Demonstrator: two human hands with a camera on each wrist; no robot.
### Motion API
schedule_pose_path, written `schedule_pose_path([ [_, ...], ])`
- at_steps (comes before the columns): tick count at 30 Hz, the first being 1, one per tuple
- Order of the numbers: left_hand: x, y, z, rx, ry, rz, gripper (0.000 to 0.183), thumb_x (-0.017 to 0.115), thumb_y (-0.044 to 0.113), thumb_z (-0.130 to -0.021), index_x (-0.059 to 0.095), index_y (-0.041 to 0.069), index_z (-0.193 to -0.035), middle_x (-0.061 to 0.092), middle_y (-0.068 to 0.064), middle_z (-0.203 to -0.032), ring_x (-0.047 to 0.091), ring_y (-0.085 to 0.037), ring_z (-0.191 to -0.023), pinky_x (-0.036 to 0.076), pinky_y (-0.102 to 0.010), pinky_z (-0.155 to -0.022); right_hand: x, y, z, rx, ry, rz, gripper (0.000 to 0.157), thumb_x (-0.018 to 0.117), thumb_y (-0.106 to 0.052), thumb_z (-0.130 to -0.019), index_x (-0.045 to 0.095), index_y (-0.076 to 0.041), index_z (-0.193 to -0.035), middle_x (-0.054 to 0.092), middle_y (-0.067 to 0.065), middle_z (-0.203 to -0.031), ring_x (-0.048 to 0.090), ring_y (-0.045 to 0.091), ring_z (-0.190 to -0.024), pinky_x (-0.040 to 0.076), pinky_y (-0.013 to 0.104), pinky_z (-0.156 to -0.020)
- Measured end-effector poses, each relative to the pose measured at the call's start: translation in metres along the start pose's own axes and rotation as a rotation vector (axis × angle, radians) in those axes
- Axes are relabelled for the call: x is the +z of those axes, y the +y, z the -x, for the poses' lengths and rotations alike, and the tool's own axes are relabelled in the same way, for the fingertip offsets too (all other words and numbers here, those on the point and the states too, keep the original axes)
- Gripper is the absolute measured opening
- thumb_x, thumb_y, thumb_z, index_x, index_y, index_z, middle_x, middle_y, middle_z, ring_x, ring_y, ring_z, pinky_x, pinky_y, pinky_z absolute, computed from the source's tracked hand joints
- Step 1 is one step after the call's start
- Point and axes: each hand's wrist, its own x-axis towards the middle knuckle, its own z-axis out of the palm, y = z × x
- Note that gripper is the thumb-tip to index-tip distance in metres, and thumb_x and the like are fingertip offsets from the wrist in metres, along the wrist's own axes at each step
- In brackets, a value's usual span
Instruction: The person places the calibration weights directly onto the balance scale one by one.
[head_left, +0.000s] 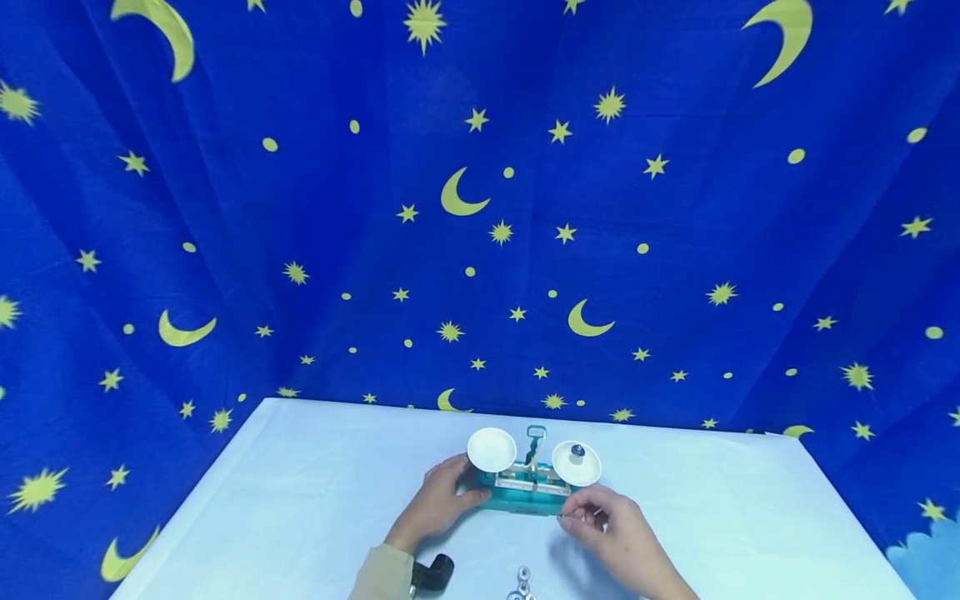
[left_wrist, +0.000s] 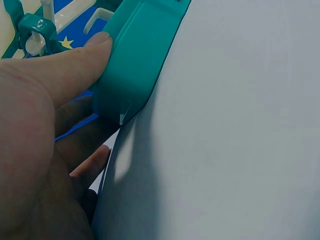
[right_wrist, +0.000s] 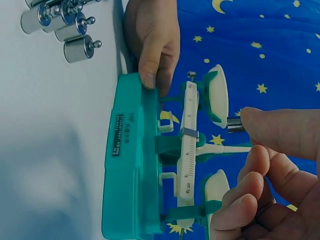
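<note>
A green balance scale (head_left: 525, 500) with two white pans stands on the white table. The left pan (head_left: 491, 450) is bare; the right pan (head_left: 577, 475) bears a knobbed metal weight (head_left: 577, 451). My left hand (head_left: 444, 504) grips the left end of the green base (left_wrist: 135, 60), its thumb lying on the base and the other fingers behind it. Before the scale's right end, my right hand (head_left: 618, 533) pinches a small shiny metal weight (right_wrist: 235, 124) between thumb and finger. A ruled beam (right_wrist: 188, 150) with a grey slider runs across the scale.
Several knobbed metal weights (right_wrist: 78, 48) stand together on the table in front of the scale. A curved black object (head_left: 435, 573) is beside my left wrist. A blue curtain (head_left: 525, 250) with yellow moons and stars hangs behind the white tabletop (head_left: 735, 517).
</note>
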Motion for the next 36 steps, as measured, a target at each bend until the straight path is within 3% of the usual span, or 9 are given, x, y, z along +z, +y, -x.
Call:
schedule_pose_path([
  [18, 0.000, -0.002, 0.000, 0.008, 0.005, -0.008, 0.067, 0.071, 0.041, -0.092, 0.052, 0.006, -0.145, 0.053, -0.014, -0.147, 0.043, -0.038, -0.140, 0.021, -0.067, -0.115, -0.016, 0.001, -0.008, 0.086, 0.119, 0.013, 0.010, 0.080, -0.014, -0.085, 0.071, -0.012, -0.090, 0.058, -0.002, -0.078, 0.052, 0.011, -0.071, 0.047, 0.023, -0.063],
  [27, 0.000, -0.002, -0.002, -0.004, -0.001, -0.013, 0.067, 0.071, 0.042, -0.092, 0.052, 0.007, -0.146, 0.052, -0.013, -0.148, 0.042, -0.037, -0.140, 0.021, -0.065, -0.116, -0.021, 0.003, -0.015, 0.088, 0.177, 0.078, 0.008, 0.078, -0.013, -0.086, 0.072, -0.013, -0.090, 0.060, -0.003, -0.079, 0.053, 0.012, -0.074, 0.047, 0.023, -0.065],
  [36, 0.000, 0.001, 0.000, -0.006, -0.001, -0.008, 0.067, 0.072, 0.040, -0.091, 0.052, 0.005, -0.145, 0.052, -0.014, -0.148, 0.042, -0.038, -0.140, 0.021, -0.065, -0.116, -0.026, 0.007, -0.020, 0.068, 0.204, 0.071, 0.008, 0.078, -0.013, -0.087, 0.073, -0.010, -0.092, 0.062, -0.002, -0.080, 0.055, 0.013, -0.077, 0.048, 0.023, -0.067],
])
